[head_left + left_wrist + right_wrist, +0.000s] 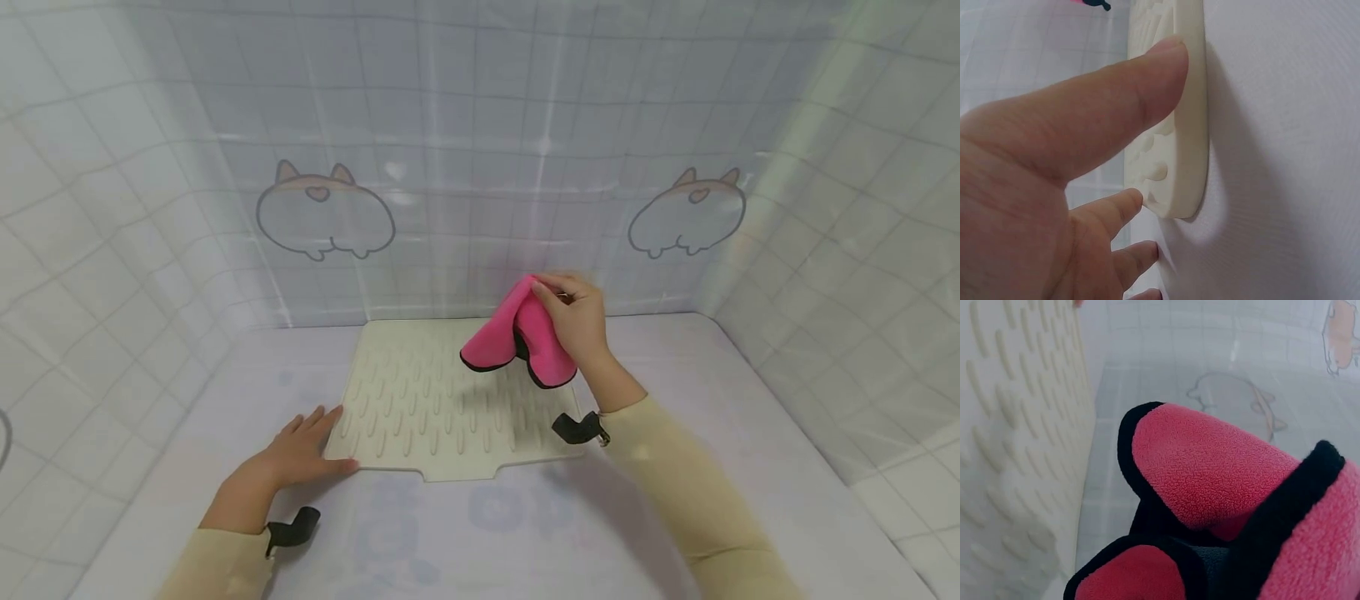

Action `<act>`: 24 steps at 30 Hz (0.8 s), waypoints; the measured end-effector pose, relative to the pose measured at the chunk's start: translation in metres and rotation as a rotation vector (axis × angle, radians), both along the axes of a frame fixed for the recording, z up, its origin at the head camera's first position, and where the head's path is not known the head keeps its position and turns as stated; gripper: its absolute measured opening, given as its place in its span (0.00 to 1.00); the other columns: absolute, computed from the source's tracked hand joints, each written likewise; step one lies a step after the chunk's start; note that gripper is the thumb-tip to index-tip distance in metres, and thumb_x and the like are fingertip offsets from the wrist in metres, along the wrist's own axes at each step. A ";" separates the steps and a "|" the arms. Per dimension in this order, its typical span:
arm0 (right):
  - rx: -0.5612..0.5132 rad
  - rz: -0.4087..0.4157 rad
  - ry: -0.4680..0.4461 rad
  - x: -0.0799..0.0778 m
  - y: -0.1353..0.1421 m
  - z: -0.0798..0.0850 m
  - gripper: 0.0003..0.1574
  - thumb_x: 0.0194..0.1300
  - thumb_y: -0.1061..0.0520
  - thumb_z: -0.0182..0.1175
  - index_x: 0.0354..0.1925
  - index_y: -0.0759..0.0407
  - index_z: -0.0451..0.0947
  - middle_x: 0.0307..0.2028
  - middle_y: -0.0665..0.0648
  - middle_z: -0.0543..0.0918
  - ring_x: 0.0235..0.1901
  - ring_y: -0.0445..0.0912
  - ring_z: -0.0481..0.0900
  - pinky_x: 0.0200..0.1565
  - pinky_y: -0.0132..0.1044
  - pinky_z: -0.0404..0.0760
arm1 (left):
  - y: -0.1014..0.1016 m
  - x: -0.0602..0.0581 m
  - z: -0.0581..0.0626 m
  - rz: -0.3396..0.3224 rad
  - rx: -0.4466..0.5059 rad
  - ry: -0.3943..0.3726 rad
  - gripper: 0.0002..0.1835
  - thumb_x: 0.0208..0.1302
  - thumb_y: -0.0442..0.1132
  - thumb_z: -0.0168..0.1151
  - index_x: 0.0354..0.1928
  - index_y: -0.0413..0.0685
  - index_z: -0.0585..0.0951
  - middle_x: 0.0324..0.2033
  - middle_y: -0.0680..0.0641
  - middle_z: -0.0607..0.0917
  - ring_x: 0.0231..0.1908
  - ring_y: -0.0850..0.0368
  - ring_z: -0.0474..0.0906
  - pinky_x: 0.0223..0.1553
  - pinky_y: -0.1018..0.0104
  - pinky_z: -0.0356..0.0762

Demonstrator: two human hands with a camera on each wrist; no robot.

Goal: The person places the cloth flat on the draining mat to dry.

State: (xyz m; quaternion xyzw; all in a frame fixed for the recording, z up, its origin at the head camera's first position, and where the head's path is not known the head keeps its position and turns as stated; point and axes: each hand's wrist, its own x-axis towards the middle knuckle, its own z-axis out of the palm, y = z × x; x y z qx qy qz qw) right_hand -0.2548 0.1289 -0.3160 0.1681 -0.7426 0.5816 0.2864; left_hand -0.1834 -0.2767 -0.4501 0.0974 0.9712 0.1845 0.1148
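Observation:
A pink cloth [546, 346] with black edging hangs in folds from my right hand [581, 317], which pinches it at the top above a cream ridged board [408, 392]. In the right wrist view the cloth [1210, 462] looks fluffy and covers the fingers. At the board's near left corner rests my left hand [300, 450], fingers spread. Its thumb lies along the near edge and the other fingers are by the left side. The left wrist view shows the thumb [1129, 87] over the board's edge [1190, 125].
The board lies flat on a pale table surface [480, 542] with faint printed marks. White grid-patterned sheets [480, 125] stand behind and on both sides, close to the board's far edge. Black wrist cameras [296, 527] sit on both arms.

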 end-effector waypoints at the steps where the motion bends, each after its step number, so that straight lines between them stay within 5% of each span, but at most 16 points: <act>1: 0.004 0.006 0.000 0.001 -0.003 0.000 0.12 0.65 0.66 0.66 0.46 0.72 0.85 0.44 0.69 0.84 0.36 0.35 0.78 0.38 0.23 0.76 | 0.002 0.001 0.003 0.002 0.000 -0.002 0.60 0.53 0.67 0.69 0.75 0.31 0.56 0.70 0.19 0.53 0.67 0.13 0.44 0.64 0.23 0.47; 9: 0.020 0.054 -0.006 0.004 -0.026 -0.004 0.12 0.65 0.66 0.66 0.47 0.71 0.85 0.44 0.68 0.84 0.41 0.47 0.80 0.40 0.24 0.77 | 0.004 0.004 0.008 0.012 -0.020 0.003 0.58 0.55 0.64 0.70 0.74 0.31 0.57 0.70 0.19 0.53 0.67 0.13 0.45 0.63 0.22 0.49; 13: 0.011 0.086 -0.006 -0.010 -0.034 -0.019 0.13 0.65 0.65 0.66 0.48 0.68 0.86 0.46 0.67 0.84 0.42 0.55 0.81 0.40 0.25 0.77 | 0.004 0.003 0.007 0.008 -0.013 0.010 0.59 0.54 0.65 0.70 0.74 0.31 0.57 0.70 0.19 0.53 0.67 0.13 0.45 0.63 0.22 0.49; 24: 0.023 0.182 -0.024 -0.031 -0.056 -0.048 0.14 0.65 0.57 0.69 0.49 0.57 0.88 0.45 0.55 0.85 0.41 0.46 0.81 0.38 0.31 0.80 | 0.002 0.002 0.000 0.003 -0.004 0.019 0.58 0.54 0.65 0.70 0.74 0.30 0.58 0.70 0.19 0.54 0.67 0.13 0.46 0.63 0.22 0.49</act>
